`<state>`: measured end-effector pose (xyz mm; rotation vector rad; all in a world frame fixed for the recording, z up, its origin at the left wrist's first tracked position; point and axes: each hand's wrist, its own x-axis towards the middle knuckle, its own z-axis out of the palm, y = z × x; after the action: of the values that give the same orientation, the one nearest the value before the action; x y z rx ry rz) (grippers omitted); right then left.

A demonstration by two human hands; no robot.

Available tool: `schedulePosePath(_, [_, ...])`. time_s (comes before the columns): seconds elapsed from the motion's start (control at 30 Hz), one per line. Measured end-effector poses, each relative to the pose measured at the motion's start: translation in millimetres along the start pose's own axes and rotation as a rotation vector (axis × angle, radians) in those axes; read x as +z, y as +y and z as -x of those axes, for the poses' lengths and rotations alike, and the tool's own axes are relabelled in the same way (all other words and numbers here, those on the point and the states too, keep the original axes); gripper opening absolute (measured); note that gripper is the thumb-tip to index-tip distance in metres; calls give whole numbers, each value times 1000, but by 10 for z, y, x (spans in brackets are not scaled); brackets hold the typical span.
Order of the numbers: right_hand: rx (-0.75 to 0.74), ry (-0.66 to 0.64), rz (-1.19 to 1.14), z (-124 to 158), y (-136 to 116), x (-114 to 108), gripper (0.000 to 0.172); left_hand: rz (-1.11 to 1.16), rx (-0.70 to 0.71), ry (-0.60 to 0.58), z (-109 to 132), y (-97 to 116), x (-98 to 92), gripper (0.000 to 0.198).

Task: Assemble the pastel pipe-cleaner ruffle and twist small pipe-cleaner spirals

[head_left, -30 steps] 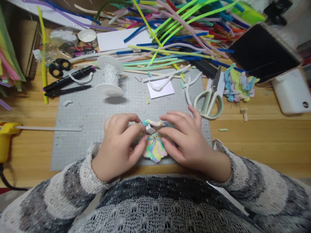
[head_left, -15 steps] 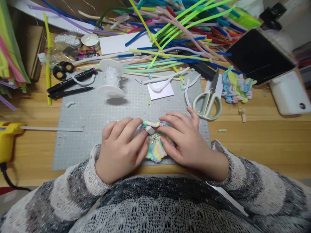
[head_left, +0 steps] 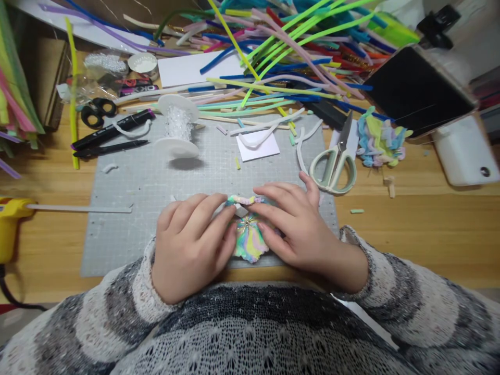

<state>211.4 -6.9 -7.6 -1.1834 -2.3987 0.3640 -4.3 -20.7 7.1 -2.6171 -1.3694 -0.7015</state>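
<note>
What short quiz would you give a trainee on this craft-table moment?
1. True or false: the green-handled scissors lie at the right edge of the grey cutting mat.
2. How do the left hand and right hand meet the pastel flower piece? A) both pinch it B) only one touches it C) neither touches it
3. Fill in: the yellow glue gun lies off the mat, on the person's ___ side.
Key: 1 true; 2 A; 3 left.
</note>
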Motion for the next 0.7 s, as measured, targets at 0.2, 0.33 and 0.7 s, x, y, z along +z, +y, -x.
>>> schedulePosePath(0.2, [-4, 32, -42, 8, 4, 7, 23, 112, 22, -32, 9, -26, 32, 29])
schedulePosePath(0.33, [19, 80, -77, -8, -1, -6, 22, 174, 67, -72, 14, -38, 54, 32])
schedulePosePath(0.7, [34, 70, -65, -39, 13, 4, 17, 235, 108, -126, -12, -38, 72, 28])
